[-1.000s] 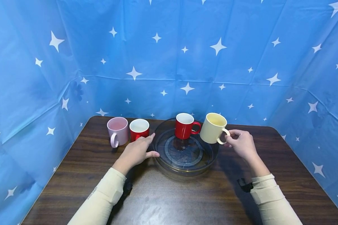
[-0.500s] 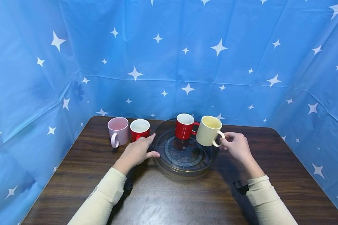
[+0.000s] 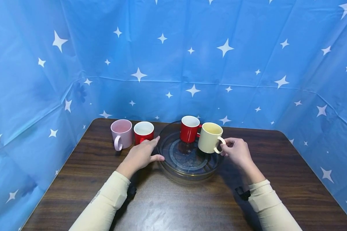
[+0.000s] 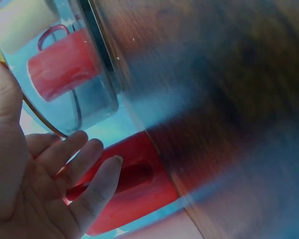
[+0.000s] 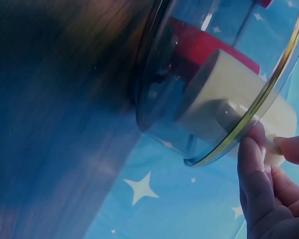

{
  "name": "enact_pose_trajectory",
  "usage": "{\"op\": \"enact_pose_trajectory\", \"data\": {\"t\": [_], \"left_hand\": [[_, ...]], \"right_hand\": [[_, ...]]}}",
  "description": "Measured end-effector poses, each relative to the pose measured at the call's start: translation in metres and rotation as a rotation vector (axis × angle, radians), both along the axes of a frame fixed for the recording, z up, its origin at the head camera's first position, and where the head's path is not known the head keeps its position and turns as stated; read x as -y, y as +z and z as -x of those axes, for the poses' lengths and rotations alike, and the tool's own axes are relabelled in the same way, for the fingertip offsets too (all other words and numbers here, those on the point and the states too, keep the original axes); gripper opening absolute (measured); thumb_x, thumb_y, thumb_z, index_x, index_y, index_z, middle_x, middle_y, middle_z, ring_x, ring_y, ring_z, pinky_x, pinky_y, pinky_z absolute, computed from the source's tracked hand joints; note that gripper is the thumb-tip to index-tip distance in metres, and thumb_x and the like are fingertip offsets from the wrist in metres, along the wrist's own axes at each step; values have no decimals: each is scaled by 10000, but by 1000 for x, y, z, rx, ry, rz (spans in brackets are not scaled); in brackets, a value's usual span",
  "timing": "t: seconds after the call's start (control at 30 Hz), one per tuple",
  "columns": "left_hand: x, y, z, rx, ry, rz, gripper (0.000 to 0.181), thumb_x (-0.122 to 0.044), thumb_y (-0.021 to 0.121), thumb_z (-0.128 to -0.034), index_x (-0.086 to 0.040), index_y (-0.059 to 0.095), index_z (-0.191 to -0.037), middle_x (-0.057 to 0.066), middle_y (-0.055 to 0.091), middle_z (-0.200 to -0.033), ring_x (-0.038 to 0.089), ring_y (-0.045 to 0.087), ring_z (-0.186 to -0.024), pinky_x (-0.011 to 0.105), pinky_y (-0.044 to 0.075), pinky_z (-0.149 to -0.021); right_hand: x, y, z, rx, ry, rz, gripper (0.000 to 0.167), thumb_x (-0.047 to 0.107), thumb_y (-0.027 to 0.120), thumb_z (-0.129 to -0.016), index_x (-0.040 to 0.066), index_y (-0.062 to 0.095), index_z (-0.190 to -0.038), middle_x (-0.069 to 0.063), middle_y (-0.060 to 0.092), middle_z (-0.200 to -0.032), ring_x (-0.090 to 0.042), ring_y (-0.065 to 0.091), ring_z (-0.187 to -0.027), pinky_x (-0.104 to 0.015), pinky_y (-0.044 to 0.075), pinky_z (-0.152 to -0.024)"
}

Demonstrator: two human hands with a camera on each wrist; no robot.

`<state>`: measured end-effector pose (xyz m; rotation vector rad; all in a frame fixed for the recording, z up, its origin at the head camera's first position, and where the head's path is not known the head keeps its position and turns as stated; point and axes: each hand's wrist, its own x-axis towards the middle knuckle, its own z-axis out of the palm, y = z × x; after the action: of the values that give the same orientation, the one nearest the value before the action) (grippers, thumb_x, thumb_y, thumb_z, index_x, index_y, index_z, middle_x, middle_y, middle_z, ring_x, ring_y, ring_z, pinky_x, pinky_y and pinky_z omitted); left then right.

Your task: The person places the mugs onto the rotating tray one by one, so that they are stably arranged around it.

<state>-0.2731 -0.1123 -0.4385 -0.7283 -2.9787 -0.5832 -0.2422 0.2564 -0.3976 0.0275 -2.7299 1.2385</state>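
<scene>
You have four mugs [image 3: 188, 134], one glass bowl [image 3: 188, 175]. Your right grip [image 3: 237, 151] pinches the yellow mug [image 3: 208, 140]; your left grip [image 3: 140, 155] is spread.

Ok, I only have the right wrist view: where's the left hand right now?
Observer: In the head view, the left hand is at the left side of the glass bowl, partly covering a red mug that stands outside it.
Operator: And is there anything on the other side of that red mug?
Observer: Yes, a pink mug stands just to its left, on the side away from the bowl.
</scene>
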Motion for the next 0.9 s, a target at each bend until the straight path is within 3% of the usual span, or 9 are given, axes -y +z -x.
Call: {"op": "enact_pose_trajectory", "data": {"t": [0.23, 0.63, 0.9], "left_hand": [[-1, -1, 1, 5, 8, 3, 909, -555, 730, -871, -91, 380, -1570, 147, 470, -1541, 365, 475, -1387, 594, 483, -997], [-1, -2, 0, 4, 14, 0, 898, -547, 725, -881, -95, 374, -1573, 160, 477, -1531, 368, 471, -1390, 596, 480, -998], [-2, -2, 0, 7, 13, 7, 905, -550, 726, -879, -87, 374, -1572, 167, 463, -1540, 376, 465, -1393, 593, 483, -997]], "right_hand": [[7, -1, 1, -9, -20, -45, 212, 54, 645, -947, -76, 717, -1097, -144, 729, -847, -196, 713, -670, -241, 496, -549], [14, 1, 1, 51, -38, -71, 168, 74, 643, -960, -65, 727, -1001, -94, 717, -738, -157, 686, -620, -256, 492, -542], [20, 1, 1, 99, -3, -30, 141, 67, 649, -962, -66, 696, -963, -117, 713, -760, -169, 711, -628, -319, 572, -582]]}}
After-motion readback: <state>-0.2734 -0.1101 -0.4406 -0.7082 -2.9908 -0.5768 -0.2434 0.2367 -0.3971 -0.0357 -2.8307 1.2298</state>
